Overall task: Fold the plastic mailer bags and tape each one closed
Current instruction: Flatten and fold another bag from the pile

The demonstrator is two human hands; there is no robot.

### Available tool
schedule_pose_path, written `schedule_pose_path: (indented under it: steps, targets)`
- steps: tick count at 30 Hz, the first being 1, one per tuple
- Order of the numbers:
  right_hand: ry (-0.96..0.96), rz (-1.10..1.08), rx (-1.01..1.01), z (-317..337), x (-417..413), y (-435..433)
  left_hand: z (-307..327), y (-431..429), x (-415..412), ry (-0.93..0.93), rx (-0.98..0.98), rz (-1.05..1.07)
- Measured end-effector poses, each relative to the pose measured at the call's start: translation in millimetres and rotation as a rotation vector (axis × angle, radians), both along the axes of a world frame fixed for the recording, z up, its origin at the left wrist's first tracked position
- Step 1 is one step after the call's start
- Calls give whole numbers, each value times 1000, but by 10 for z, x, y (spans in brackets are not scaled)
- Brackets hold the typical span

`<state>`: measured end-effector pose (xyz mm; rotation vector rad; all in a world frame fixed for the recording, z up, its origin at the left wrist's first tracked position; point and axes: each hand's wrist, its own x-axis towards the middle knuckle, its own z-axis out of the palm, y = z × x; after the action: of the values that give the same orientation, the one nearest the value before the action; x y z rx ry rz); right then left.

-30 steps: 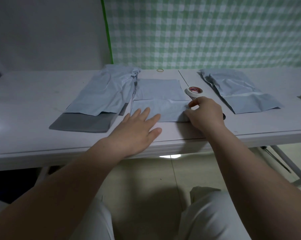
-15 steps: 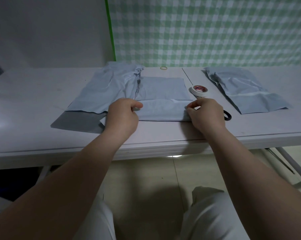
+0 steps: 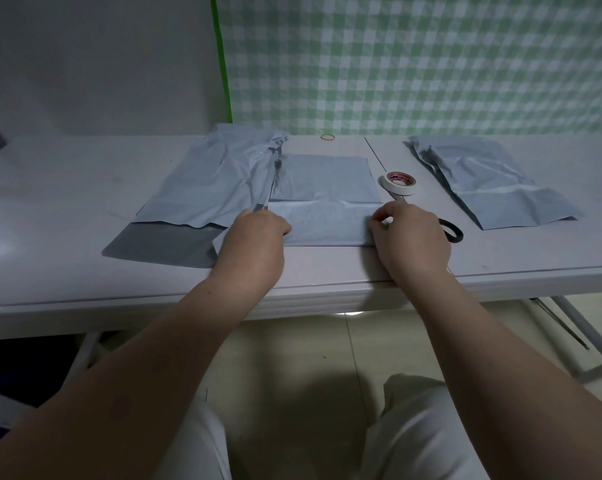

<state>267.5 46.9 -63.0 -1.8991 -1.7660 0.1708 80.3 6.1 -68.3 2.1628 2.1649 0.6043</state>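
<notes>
Left hand (image 3: 254, 233) curled at the left end of the near flap on the flat pale blue-grey plastic mailer bag (image 3: 325, 199); fingers look pinched on the flap corner, but the knuckles hide the tips, so the actual grip can't be confirmed. Right hand (image 3: 410, 237) mirrors it at the right end, thumb and forefinger pinching the flap edge. Both palms down, wrists low over the white table (image 3: 67, 209) edge, forearms reaching straight in from the near side.

Bag sits centre of the table, near part already folded over and lying paler than the rest.

Risks, my read:
- Slick film: uneven pull between the two hands skews the crease.
- Let go to reach for tape and the flap likely springs open.
- White roll of tape with red core label (image 3: 400, 181) sits just beyond the right hand, black-handled scissors (image 3: 450, 230) partly under it; a careless reach could knock either.
- Loose stack of unfolded blue-grey mailers (image 3: 216, 181) touches the bag's left edge by the left hand, easy to snag.

Second pile of mailers (image 3: 493, 188) well right, out of the way.
</notes>
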Motion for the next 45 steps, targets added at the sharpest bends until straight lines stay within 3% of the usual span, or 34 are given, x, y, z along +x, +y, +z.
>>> schedule_pose_path:
  steps: [3, 6, 9, 13, 17, 30, 45]
  targets:
    - [-144, -26, 88, -12, -39, -31, -38, -8, 9, 20, 29, 32]
    - [-255, 91, 176, 21, -181, -63, 51, -15, 86, 124, 28, 87]
    - [-176, 210, 38, 77, -360, -115, 162, 48, 154, 205, 5, 70]
    - [-59, 233, -73, 49, -429, -150, 180, 138, 223, -62, -24, -135]
    - [-36, 204, -102, 22, -394, -188, 69, 163, 214, -214, -96, -152]
    - [-29, 119, -97, -6, -120, -215, 48, 218, -61, -168, -262, -40]
    - [47, 40, -104, -2, 185, -239, 188, 32, -420, -230, -264, 0]
